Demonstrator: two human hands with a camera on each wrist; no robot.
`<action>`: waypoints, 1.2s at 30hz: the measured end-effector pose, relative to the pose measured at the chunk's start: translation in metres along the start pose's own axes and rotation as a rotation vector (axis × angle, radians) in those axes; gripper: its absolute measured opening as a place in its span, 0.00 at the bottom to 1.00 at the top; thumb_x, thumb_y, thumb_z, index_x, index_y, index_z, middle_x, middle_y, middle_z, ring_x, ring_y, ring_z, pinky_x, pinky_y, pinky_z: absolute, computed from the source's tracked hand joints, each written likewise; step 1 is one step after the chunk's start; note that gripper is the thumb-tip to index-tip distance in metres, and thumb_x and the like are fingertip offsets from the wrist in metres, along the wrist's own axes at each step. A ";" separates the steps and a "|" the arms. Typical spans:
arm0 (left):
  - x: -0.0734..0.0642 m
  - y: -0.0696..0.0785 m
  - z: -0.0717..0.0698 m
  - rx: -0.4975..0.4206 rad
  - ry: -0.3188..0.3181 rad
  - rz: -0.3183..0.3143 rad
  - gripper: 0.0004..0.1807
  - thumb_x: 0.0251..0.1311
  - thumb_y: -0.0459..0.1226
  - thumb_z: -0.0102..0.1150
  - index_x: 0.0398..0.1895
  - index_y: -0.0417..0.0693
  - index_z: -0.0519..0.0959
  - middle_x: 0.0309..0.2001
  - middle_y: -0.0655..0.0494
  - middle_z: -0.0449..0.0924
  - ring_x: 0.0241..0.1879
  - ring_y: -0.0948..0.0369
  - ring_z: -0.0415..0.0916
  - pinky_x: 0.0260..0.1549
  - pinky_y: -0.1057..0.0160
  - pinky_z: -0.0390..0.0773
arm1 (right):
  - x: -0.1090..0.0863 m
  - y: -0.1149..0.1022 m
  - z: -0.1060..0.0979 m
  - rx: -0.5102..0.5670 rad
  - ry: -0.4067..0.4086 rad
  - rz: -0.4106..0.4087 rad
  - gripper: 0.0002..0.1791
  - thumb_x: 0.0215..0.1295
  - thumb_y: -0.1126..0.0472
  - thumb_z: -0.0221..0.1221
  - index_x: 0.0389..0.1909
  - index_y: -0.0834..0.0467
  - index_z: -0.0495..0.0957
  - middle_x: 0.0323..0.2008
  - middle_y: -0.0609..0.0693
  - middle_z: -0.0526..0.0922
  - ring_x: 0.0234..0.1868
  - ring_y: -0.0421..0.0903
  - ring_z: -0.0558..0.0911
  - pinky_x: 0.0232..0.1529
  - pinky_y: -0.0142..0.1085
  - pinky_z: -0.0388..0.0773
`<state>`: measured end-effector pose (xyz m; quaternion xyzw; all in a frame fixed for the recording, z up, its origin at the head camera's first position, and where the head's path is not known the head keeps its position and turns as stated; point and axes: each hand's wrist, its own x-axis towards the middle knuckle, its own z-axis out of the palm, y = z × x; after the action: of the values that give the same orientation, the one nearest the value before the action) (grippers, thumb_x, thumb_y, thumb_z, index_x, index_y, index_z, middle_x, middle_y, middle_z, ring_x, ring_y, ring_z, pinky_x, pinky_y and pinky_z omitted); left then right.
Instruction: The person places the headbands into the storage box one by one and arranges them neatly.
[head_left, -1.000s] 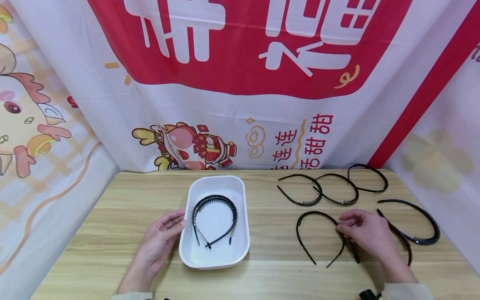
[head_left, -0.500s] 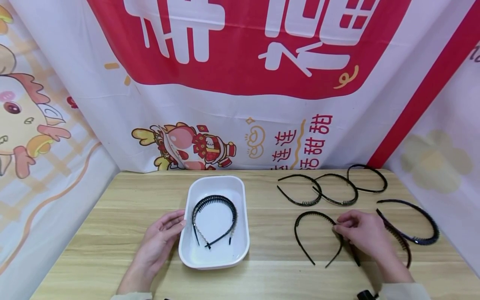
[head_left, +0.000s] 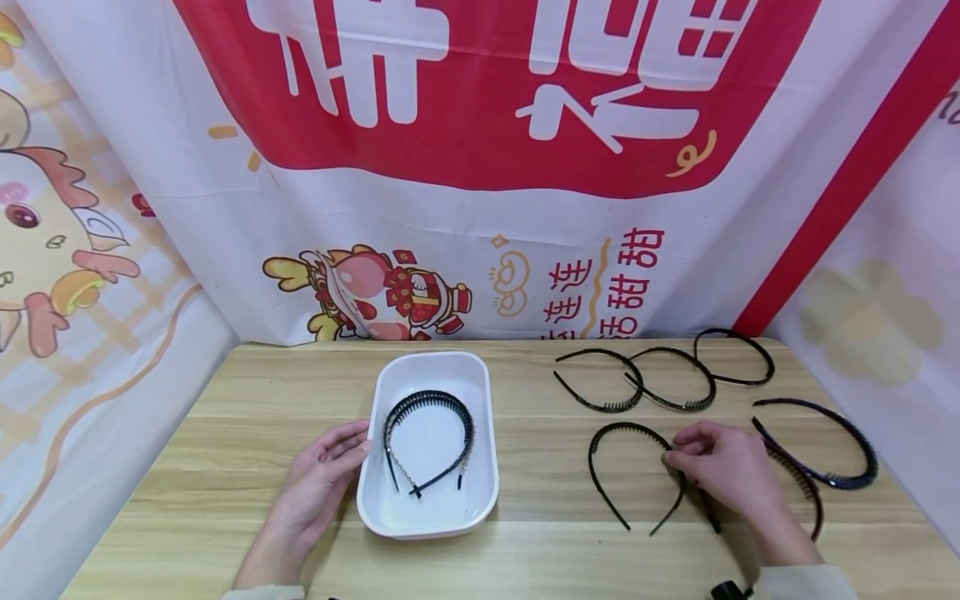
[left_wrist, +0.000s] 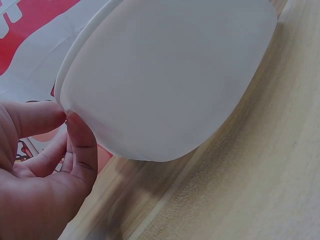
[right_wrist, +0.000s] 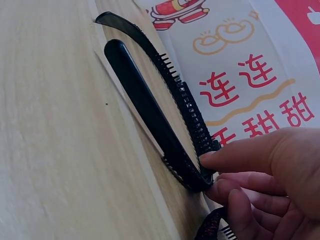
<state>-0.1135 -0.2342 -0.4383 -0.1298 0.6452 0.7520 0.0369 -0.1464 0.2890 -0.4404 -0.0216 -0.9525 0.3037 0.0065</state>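
Note:
A white rectangular tub (head_left: 427,520) stands on the wooden table; black toothed headbands (head_left: 432,397) lie inside it, one over another. My left hand (head_left: 318,483) is at the tub's left side. In the left wrist view, thumb and finger pinch the tub's rim (left_wrist: 60,82). To the right of the tub, a black headband (head_left: 628,427) with small teeth is pinched by my right hand (head_left: 727,467) at its right side. From the right wrist view, thumb and fingers hold that headband (right_wrist: 137,92) near the curve. Another dark headband (head_left: 708,508) is partly hidden beneath this hand.
Several more black headbands (head_left: 615,408) lie at the back right, some overlapping. Farther right are a dark blue-black headband (head_left: 855,482) and a brownish one (head_left: 812,492). A printed cloth (head_left: 480,275) hangs behind the wooden table (head_left: 555,550).
My right hand has shifted slightly left, and the headband it pinches has moved with it. The left hand and tub have stayed nearly in place.

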 end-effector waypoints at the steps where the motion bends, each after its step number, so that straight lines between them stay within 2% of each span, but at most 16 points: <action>1: 0.000 0.000 0.000 0.000 0.001 0.001 0.17 0.71 0.27 0.61 0.60 0.46 0.79 0.47 0.64 0.86 0.50 0.67 0.82 0.55 0.70 0.83 | 0.000 0.000 0.000 -0.008 -0.003 0.007 0.19 0.60 0.49 0.78 0.44 0.57 0.89 0.33 0.45 0.92 0.28 0.39 0.84 0.35 0.35 0.78; 6: 0.000 0.000 0.000 -0.002 0.003 0.003 0.17 0.71 0.27 0.62 0.59 0.47 0.79 0.47 0.64 0.86 0.50 0.67 0.83 0.55 0.70 0.84 | 0.001 0.000 -0.002 -0.014 -0.017 0.041 0.20 0.61 0.47 0.77 0.46 0.56 0.89 0.36 0.47 0.93 0.31 0.39 0.85 0.39 0.38 0.78; 16: 0.000 -0.001 0.000 -0.005 0.005 0.003 0.17 0.71 0.27 0.62 0.59 0.47 0.80 0.47 0.64 0.86 0.51 0.67 0.82 0.56 0.70 0.83 | 0.002 -0.001 -0.003 0.052 -0.040 0.107 0.22 0.63 0.47 0.76 0.49 0.59 0.88 0.38 0.49 0.93 0.31 0.40 0.85 0.34 0.36 0.79; 36: 0.000 -0.001 0.000 -0.003 0.006 0.003 0.17 0.71 0.28 0.62 0.61 0.47 0.80 0.47 0.64 0.86 0.52 0.67 0.80 0.56 0.70 0.83 | -0.001 -0.001 -0.002 0.115 -0.043 0.115 0.20 0.63 0.52 0.75 0.49 0.60 0.87 0.35 0.48 0.92 0.29 0.43 0.86 0.29 0.34 0.81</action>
<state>-0.1129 -0.2340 -0.4396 -0.1311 0.6443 0.7527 0.0339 -0.1453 0.2892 -0.4385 -0.0694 -0.9306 0.3582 -0.0302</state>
